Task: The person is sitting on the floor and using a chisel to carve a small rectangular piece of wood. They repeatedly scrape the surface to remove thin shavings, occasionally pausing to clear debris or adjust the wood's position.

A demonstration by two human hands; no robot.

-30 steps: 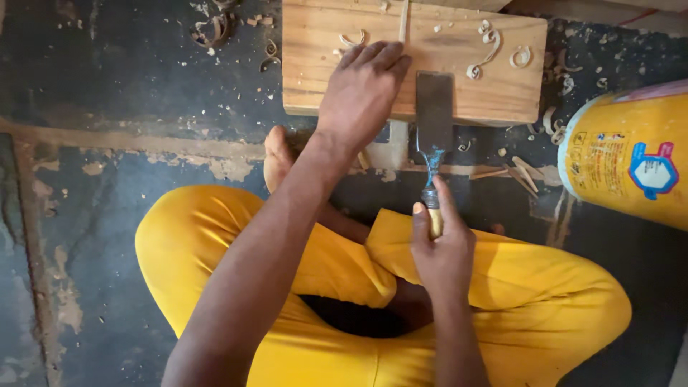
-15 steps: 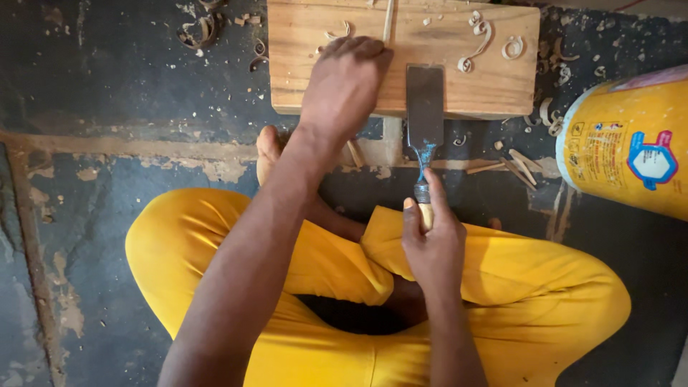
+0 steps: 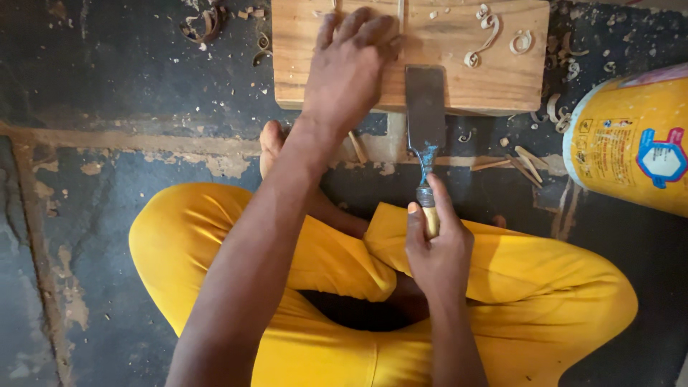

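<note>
two hands are at work: the right hand (image 3: 438,254) is clenched round the handle of a wide chisel (image 3: 426,107), its blade lying on the wooden block (image 3: 494,79); the left hand (image 3: 347,72) presses flat on that block, fingers spread, gripping nothing. one yellow bucket (image 3: 631,143) stands nearby, contents hidden.

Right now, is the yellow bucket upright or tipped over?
Tipped: the yellow bucket lies on its side on the floor, rim towards the wooden block.
</note>
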